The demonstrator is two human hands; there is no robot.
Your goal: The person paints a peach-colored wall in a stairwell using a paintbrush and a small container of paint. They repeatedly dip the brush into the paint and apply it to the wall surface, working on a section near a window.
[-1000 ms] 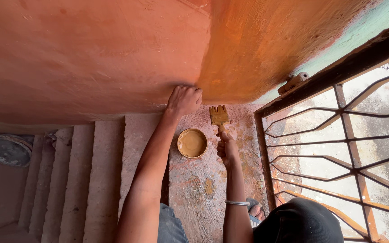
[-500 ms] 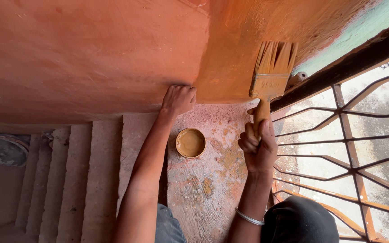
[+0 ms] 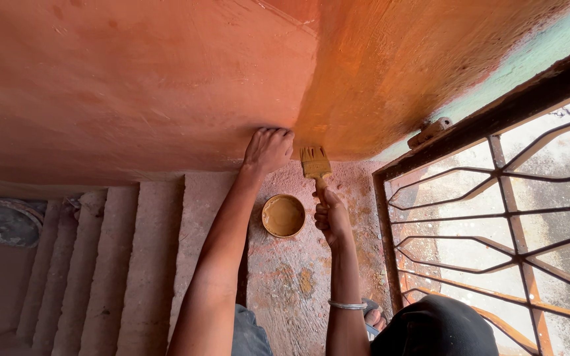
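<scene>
My right hand (image 3: pixel 331 219) grips the handle of a flat paint brush (image 3: pixel 315 165) loaded with ochre paint. Its bristles touch the bottom of the orange-painted wall (image 3: pixel 397 72), near the inner corner. My left hand (image 3: pixel 269 148) rests flat against the foot of the reddish wall (image 3: pixel 133 79) to the left of that corner. On the speckled floor between my arms stands a round bowl of ochre paint (image 3: pixel 284 215), just left of my right hand. A thin silver bangle (image 3: pixel 347 304) circles my right wrist.
A rusty metal window grille (image 3: pixel 496 224) fills the right side. Concrete steps (image 3: pixel 120 264) drop away at the left, with a round metal pan (image 3: pixel 6 223) at far left. A dark cloth-covered knee (image 3: pixel 437 329) and a sandalled foot (image 3: pixel 372 315) show at the bottom.
The brush was lifted high against the orange wall half a second ago. It has since come back down to the wall's foot near the corner. My left hand has stayed on the wall.
</scene>
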